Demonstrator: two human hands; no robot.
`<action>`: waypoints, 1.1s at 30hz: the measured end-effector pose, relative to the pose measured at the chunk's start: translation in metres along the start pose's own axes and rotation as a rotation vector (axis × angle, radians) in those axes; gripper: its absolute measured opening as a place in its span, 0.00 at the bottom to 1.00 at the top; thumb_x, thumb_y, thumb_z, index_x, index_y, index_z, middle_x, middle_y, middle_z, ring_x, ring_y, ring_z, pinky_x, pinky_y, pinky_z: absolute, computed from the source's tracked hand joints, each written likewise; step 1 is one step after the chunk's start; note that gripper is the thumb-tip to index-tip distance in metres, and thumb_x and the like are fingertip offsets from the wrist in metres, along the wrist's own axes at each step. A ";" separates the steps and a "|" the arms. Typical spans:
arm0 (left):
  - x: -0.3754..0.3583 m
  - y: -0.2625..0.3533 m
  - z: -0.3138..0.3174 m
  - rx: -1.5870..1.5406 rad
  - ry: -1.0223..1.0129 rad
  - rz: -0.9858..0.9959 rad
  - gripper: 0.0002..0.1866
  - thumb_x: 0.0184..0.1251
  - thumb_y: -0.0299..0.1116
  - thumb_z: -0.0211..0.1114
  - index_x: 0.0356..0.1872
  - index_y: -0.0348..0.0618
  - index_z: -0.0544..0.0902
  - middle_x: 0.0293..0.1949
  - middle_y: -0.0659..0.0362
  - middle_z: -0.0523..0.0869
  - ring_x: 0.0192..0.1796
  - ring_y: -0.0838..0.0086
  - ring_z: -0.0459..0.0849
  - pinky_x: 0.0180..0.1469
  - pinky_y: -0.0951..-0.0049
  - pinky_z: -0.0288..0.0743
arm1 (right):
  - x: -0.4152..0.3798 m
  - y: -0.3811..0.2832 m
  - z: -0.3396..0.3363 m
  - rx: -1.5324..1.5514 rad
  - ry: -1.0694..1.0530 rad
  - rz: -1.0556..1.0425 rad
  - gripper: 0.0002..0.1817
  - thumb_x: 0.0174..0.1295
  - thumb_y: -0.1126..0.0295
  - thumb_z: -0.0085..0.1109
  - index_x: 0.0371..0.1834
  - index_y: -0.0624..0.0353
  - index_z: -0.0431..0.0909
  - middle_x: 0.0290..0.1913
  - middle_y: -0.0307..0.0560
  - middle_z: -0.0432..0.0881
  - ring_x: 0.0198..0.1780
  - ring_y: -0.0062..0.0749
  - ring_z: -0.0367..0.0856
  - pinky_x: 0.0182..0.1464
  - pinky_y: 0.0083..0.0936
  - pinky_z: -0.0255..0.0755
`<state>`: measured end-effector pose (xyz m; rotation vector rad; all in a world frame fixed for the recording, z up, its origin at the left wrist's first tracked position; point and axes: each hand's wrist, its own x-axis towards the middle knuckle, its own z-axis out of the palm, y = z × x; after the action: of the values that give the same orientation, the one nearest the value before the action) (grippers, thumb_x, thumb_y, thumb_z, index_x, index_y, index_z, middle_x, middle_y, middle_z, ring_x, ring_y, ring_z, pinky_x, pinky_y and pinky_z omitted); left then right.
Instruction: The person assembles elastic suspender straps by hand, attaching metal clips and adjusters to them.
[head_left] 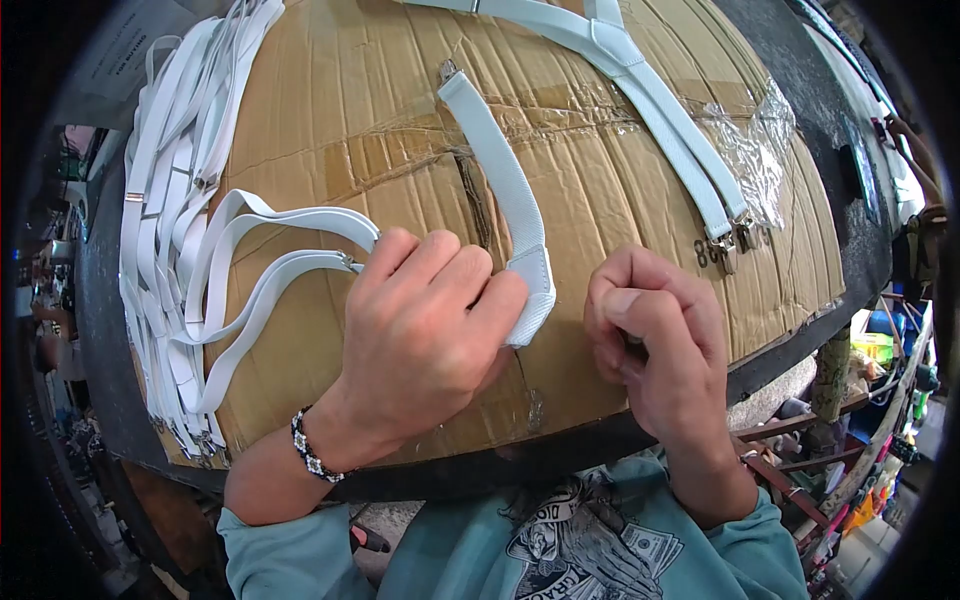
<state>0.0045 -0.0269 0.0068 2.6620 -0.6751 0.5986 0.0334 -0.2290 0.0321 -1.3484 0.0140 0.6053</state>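
My left hand point(430, 320) is closed around a pair of white suspenders point(500, 170), near their stitched joining patch. One strap runs up from the hand to a metal clip lying on the cardboard. White straps point(290, 220) with metal fittings loop from the left side to the knuckles of this hand; whether they are part of the same pair is hidden. To the right, my right hand point(665, 335) is held curled, thumb against the fingers, apart from the suspenders. Whatever is inside its fingers, if anything, I cannot make out.
Flattened cardboard point(400, 120) covers the dark table point(860, 240). A heap of white suspenders point(170, 220) lies along the left. Another pair of suspenders point(670, 110) with metal clips lies at the upper right, near crumpled clear plastic point(755, 150). Assorted items lie beyond the right edge.
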 end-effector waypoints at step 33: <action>-0.003 0.000 0.006 0.172 -0.016 0.111 0.09 0.48 0.31 0.66 0.21 0.45 0.72 0.22 0.61 0.65 0.27 0.68 0.69 0.33 0.65 0.63 | -0.006 0.004 0.009 -0.277 0.020 -0.011 0.05 0.69 0.75 0.67 0.40 0.66 0.84 0.30 0.31 0.82 0.29 0.06 0.72 0.30 0.11 0.62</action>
<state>0.0042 -0.0281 0.0003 2.8037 -0.8146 0.6942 0.0234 -0.2226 0.0331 -1.6211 -0.0632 0.6001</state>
